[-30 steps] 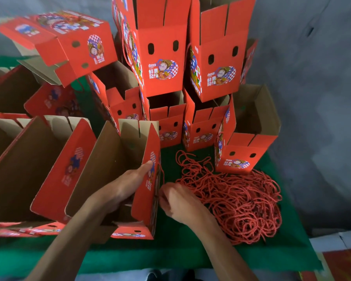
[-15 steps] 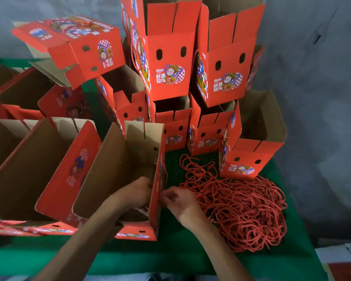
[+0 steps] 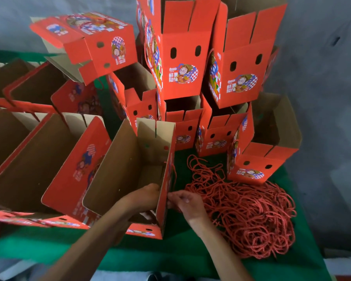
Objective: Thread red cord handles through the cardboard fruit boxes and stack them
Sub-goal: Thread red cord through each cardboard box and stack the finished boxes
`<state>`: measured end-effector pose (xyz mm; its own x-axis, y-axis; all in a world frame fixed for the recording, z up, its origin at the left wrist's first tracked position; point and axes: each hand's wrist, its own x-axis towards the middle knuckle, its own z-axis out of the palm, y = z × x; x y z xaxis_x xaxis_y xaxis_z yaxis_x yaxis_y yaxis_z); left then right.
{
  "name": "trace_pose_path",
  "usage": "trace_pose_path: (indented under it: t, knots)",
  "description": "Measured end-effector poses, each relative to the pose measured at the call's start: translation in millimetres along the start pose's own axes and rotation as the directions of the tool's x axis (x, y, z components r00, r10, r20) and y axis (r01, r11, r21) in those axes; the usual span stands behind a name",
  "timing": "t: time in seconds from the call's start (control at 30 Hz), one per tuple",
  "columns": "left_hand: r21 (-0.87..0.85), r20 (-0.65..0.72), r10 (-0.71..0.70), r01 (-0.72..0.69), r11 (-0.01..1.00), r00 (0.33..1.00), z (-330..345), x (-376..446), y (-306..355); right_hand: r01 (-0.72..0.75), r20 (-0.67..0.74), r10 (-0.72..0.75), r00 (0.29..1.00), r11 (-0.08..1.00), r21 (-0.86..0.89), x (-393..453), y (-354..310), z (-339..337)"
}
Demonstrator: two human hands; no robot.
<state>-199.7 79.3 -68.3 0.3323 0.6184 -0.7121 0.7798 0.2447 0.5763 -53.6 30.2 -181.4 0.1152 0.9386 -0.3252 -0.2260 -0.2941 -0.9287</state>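
An open fruit box (image 3: 120, 169), brown inside and red outside, stands on the green table right in front of me. My left hand (image 3: 142, 197) reaches inside it, against the inner face of the right wall; its fingertips are hidden. My right hand (image 3: 186, 203) is just outside that same wall and pinches a red cord (image 3: 173, 173) that runs up along the wall's outer face. A big loose pile of red cords (image 3: 247, 216) lies to the right of my right hand.
Several red boxes are stacked in tiers at the back (image 3: 180, 63), some with cord handles. An open box (image 3: 265, 159) stands behind the cord pile. More open boxes (image 3: 49, 159) crowd the left. The green table edge (image 3: 170, 258) runs below my arms.
My left hand went from the top edge of the box's right wall down inside the box, against that wall. My right hand stays at the wall's outer side with the cord.
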Motion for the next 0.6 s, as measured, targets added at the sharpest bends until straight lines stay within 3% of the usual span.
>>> trace_pose_path:
  t: [0.1, 0.2, 0.3, 0.37, 0.4, 0.47, 0.53, 0.6]
  knots:
    - [0.019, 0.036, 0.045, -0.045, 0.999, 0.998, 0, 6, -6, 0.009, -0.022, -0.009, 1.0, 1.0, -0.003, 4, 10, -5]
    - [-0.16, 0.042, 0.01, -0.003, 0.987, 0.999, -5, 9, -10, -0.001, -0.194, -0.064, 0.979, 0.948, -0.319, 20, 29, -18]
    - [-0.247, -0.046, -0.024, 0.012, 0.969, 0.999, -10, 13, -14, -0.107, -0.228, -0.079, 0.971, 0.707, -0.699, 38, 52, -29]
    - [-0.112, -0.206, 0.07, -0.095, 0.989, 0.976, -14, 13, -14, -0.182, -0.229, -0.036, 0.973, 0.491, -0.852, 46, 62, -33]
    - [-0.014, -0.305, 0.165, -0.177, 0.984, 0.938, -18, 10, -13, -0.196, -0.235, -0.042, 0.971, 0.42, -0.886, 50, 63, -33]
    - [0.207, -0.439, 0.407, -0.35, 0.913, 0.801, -33, 1, -11, -0.167, -0.203, -0.074, 0.976, 0.343, -0.924, 54, 60, -32]
    - [0.484, -0.443, 0.635, -0.427, 0.763, 0.633, -60, -11, -10, -0.123, -0.148, -0.097, 0.984, 0.231, -0.965, 56, 58, -30]
    - [0.695, -0.386, 0.753, -0.368, 0.618, 0.533, -95, -24, -10, -0.077, -0.093, -0.109, 0.99, 0.144, -0.987, 56, 57, -27]
